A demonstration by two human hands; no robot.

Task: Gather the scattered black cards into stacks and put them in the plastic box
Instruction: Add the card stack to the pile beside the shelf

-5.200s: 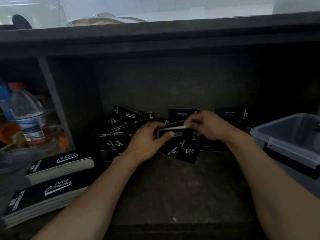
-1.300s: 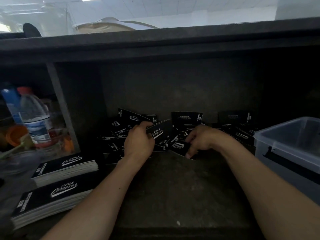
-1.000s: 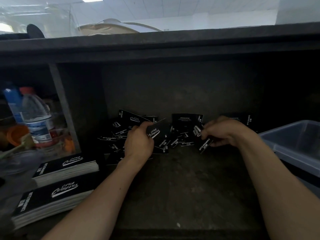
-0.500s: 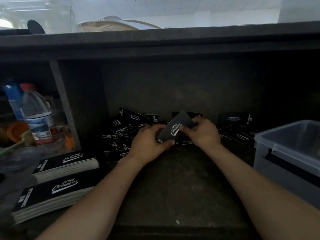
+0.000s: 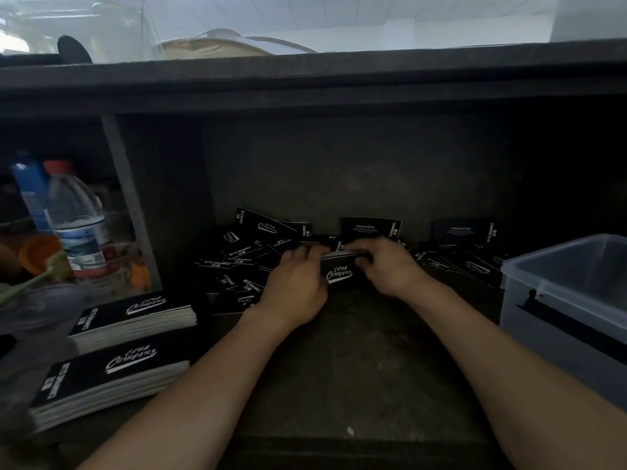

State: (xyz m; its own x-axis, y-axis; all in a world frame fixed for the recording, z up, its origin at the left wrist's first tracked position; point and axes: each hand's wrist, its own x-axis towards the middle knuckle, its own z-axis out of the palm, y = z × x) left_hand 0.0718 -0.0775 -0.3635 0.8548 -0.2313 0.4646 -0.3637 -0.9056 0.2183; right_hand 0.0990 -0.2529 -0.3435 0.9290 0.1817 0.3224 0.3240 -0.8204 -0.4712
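Dark shelf, plastic box at its right edge, two squared-up card stacks at the left near a water bottle. Loose black cards lie scattered along the back. In front, the left hand and right hand each grip an end of one small stack, hiding part of the pile.

One wide-angle view, from a camera worn on the person's head, faces forward and down into a dark shelf recess. It sits near: both forearms enter from the near edge, left hand and right hand meeting on black cards at centre.
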